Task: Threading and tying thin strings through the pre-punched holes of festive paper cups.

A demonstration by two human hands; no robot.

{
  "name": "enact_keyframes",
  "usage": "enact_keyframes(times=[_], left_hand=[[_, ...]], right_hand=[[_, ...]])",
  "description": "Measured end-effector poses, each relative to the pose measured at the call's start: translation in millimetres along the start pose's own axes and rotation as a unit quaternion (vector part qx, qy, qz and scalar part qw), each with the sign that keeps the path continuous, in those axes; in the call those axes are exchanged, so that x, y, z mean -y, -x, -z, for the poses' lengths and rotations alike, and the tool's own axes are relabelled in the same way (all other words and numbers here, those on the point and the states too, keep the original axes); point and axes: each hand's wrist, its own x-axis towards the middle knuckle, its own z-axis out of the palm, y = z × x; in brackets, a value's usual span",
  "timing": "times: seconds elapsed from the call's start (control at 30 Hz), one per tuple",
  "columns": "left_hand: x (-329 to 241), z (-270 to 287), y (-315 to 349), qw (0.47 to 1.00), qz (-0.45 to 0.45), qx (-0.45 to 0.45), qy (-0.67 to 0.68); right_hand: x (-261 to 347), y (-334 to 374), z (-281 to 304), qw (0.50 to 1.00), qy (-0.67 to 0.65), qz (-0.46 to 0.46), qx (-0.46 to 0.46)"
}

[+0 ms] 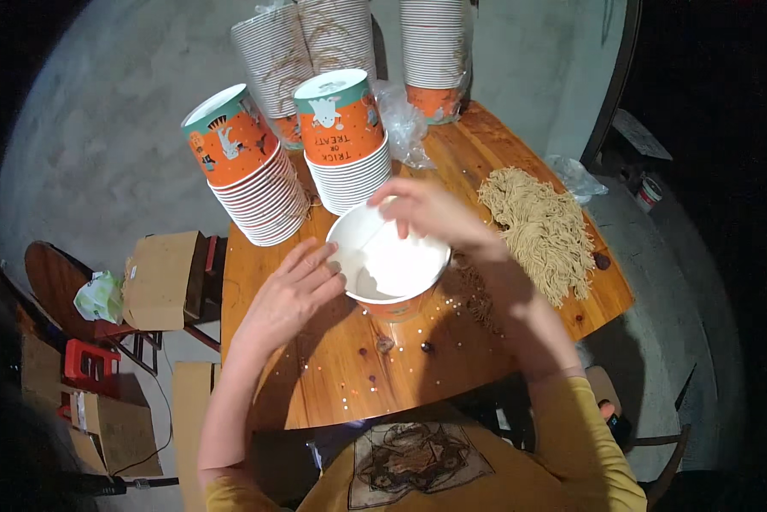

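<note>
Honestly, bucket (392,263) seems light, stiff, rim-grabbable; my left hand (285,297)'s unclenched at its nine o'clock, right hand (424,210), blurry: can't tell.

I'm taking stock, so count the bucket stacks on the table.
5: in front, the near left stack and near right stack; behind, the back left stack, back middle stack and back right stack. Others may be hidden behind these.

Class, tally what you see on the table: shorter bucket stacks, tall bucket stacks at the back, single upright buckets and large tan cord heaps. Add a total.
Shorter bucket stacks: 2
Tall bucket stacks: 3
Single upright bucket: 1
Large tan cord heap: 1
Total: 7
</note>
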Motion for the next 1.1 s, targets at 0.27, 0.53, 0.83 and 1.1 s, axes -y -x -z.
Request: enact_keyframes(times=[0.27, 0.53, 0.83, 1.1], left_hand=[[35, -11, 11, 0.998, -0.003, -0.020, -0.060], [55, -20, 17, 0.999, 0.029, -0.035, -0.017], [-58, 1, -20, 0.946, 0.143, -0.192, 0.219], [-79, -27, -44, 0.940, 0.237, -0.177, 0.167]], right_hand=[[-26, 68, 74, 0.789, -0.593, 0.156, 0.025], [-58, 112, 72, 0.783, -0.589, 0.181, -0.084], [-39, 110, 9, 0.930, 0.061, 0.232, -0.277], [-13, 111, -25, 0.961, -0.247, 0.079, -0.091]])
